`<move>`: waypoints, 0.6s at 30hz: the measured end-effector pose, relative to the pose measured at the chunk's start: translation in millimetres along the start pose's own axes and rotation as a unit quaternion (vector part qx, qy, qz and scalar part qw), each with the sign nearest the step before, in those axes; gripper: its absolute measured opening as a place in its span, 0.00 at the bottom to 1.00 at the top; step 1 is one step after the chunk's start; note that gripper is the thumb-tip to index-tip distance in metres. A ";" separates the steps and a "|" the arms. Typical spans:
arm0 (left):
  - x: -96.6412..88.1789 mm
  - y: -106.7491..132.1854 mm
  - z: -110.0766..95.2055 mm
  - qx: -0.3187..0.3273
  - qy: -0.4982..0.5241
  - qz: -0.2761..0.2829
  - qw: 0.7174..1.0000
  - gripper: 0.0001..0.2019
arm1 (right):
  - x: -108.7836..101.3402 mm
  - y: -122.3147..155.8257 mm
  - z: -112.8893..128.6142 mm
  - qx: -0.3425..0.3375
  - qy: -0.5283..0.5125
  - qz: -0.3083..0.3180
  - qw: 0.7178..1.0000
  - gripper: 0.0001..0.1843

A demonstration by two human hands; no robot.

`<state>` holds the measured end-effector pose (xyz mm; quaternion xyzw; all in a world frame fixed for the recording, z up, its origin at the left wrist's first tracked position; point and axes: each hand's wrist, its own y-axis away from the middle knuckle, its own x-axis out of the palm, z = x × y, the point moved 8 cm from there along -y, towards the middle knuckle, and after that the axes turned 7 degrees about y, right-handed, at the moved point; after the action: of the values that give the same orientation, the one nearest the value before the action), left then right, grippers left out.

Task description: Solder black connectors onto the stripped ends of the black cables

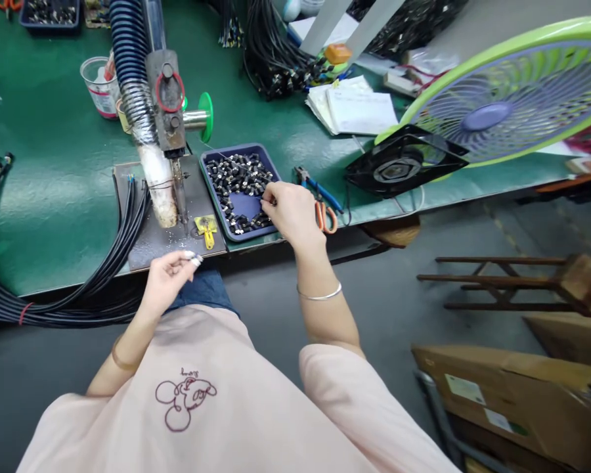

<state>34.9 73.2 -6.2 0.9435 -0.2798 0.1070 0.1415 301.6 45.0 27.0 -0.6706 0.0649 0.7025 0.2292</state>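
Note:
My right hand (291, 209) is over the right edge of a blue tray (276, 167) full of small black connectors (239, 174). Its thumb and fingertips are pinched together; what they hold, if anything, is too small to make out. Close to the bench's front edge, my left hand (166, 279) has its fingers curled and pressed together, with white coverings on the fingertips. I cannot make out anything in it. Beyond it stands a soldering iron (178, 190) clamped in a holder, pointing down at a dark board (152, 253). A small yellow piece (207, 231) lies on that board.
Bundled black cables (79, 305) run along the bench's left front edge. A ribbed hose (131, 52) and a solder spool (205, 118) are behind the board. Pliers (320, 187), orange-handled scissors (328, 218), a black fan (404, 164) and a green fan (497, 112) are at right.

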 end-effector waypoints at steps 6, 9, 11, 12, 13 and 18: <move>-36.7 7.6 -4.3 0.062 0.065 -0.141 0.986 0.18 | 3.8 -1.9 -7.4 -0.021 -0.033 0.004 0.999 0.09; -28.2 9.2 -3.8 0.040 0.083 -0.111 0.990 0.17 | 12.0 -3.3 -11.6 -0.024 -0.053 0.023 0.998 0.09; -22.8 9.3 -3.4 0.028 0.086 -0.100 0.991 0.17 | 16.1 -4.5 -11.1 -0.025 -0.052 0.038 0.998 0.09; -21.0 9.2 -3.5 0.026 0.087 -0.097 0.991 0.17 | 16.6 -4.7 -9.7 -0.026 -0.051 0.043 0.997 0.09; -19.5 9.1 -3.6 0.024 0.087 -0.096 0.991 0.17 | 15.0 -4.3 -7.5 -0.026 -0.052 0.040 0.998 0.09; -15.2 9.1 -5.3 0.031 0.073 -0.108 0.991 0.16 | -24.0 14.2 5.6 0.002 -0.163 -0.093 0.982 0.09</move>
<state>16.7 75.1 -3.6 0.9618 -0.1614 0.1687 0.1430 290.5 29.0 47.8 -0.5498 -0.0348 0.7779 0.3024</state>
